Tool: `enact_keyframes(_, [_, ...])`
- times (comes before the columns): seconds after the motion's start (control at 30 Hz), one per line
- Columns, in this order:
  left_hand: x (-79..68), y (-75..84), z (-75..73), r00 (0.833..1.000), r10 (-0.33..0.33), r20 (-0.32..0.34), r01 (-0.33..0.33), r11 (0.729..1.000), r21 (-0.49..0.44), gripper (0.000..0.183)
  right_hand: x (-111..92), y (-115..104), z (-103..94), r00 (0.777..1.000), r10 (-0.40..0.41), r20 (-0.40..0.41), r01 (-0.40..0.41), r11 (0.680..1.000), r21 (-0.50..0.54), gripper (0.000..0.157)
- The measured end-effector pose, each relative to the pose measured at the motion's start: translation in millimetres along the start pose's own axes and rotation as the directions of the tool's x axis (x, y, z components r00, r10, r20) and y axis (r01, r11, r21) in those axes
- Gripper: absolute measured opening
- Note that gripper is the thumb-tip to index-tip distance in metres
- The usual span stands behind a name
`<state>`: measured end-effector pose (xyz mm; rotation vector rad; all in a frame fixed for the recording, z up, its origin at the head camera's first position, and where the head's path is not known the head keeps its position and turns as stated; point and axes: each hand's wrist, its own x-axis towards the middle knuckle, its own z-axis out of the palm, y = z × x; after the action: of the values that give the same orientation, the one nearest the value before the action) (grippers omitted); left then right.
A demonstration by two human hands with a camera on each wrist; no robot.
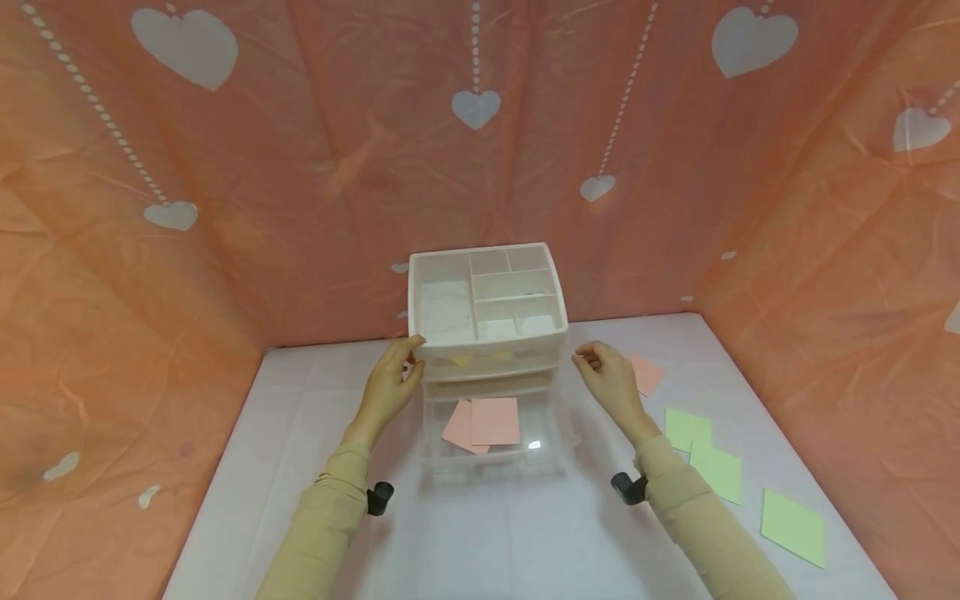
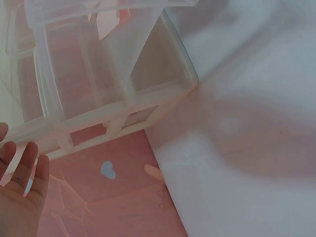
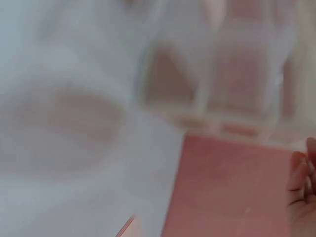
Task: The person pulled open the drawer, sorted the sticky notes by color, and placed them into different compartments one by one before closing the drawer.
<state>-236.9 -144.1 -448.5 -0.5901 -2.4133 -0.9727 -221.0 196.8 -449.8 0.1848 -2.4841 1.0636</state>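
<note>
Drawer unit was placed upright at the far side of the counter, about centred between both hands. Its top was moulded as a white tray, split into compartments by thin walls. Upper drawer was seated under the tray; yellow pieces were seen through its front. Lower clear drawer was pulled out toward the person. Two pink notes were held in it, one partly overlapped by the other, the left one lying askew.

Left hand was held at the unit's front left corner, fingertips set against the tray edge. Fingers were relaxed, not wrapped round anything; same was shown in the left wrist view.

Right hand was held just off the unit's right side, apart from it. Fingers were loosely bent, nothing was grasped. Right wrist view was badly blurred, only part of that hand was caught at its edge.

One loose pink note was seen on the counter just beyond the right hand. Three green notes were spread farther right, two overlapped, the nearest one set apart. Counter was backed and flanked by orange cloth printed with white hearts.
</note>
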Motion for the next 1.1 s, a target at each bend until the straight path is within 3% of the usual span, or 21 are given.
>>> enact_keyframes(0.17, [0.3,-0.9,0.2,1.0,-0.001,0.0,0.001,1.0,0.002,0.035,3.9,38.7,-13.0,0.999,0.012,-0.041,-0.015,0.996,-0.09,0.02])
enact_keyframes(0.33, [0.5,-0.6,-0.6,1.0,-0.009,0.004,0.009,1.0,-0.004,0.035,4.5,75.0,-27.1,0.989,0.149,0.024,-0.145,0.981,-0.126,0.028])
enact_keyframes(0.47, [0.8,0.1,-1.3,1.0,-0.004,0.002,0.004,1.0,-0.004,0.036,-1.0,97.1,-33.0,0.946,0.311,0.088,-0.301,0.947,-0.109,0.033])
enact_keyframes(0.6, [1.3,1.3,-0.7,1.0,0.005,0.004,-0.005,1.0,-0.001,0.036,-11.8,112.0,-33.7,0.891,0.423,0.163,-0.416,0.906,-0.076,0.038])
enact_keyframes(0.77, [1.5,3.6,0.2,1.0,0.001,0.014,-0.001,1.0,-0.003,0.036,-23.8,125.0,-29.2,0.83,0.484,0.277,-0.456,0.875,-0.162,0.046])
enact_keyframes(0.87, [1.2,4.6,-0.1,1.0,-0.015,0.024,0.015,1.0,0.002,0.035,-29.4,128.6,-27.0,0.807,0.488,0.332,-0.434,0.872,-0.226,0.049])
enact_keyframes(0.93, [1.0,4.6,-0.5,0.999,-0.031,0.033,0.031,1.0,-0.001,0.034,-32.7,130.0,-26.3,0.819,0.459,0.345,-0.379,0.883,-0.276,0.048])
enact_keyframes(1.1, [0.3,2.3,-1.9,0.998,-0.046,0.039,0.047,0.999,-0.013,0.035,-40.4,130.1,-24.2,0.903,0.269,0.336,-0.125,0.911,-0.393,0.041])
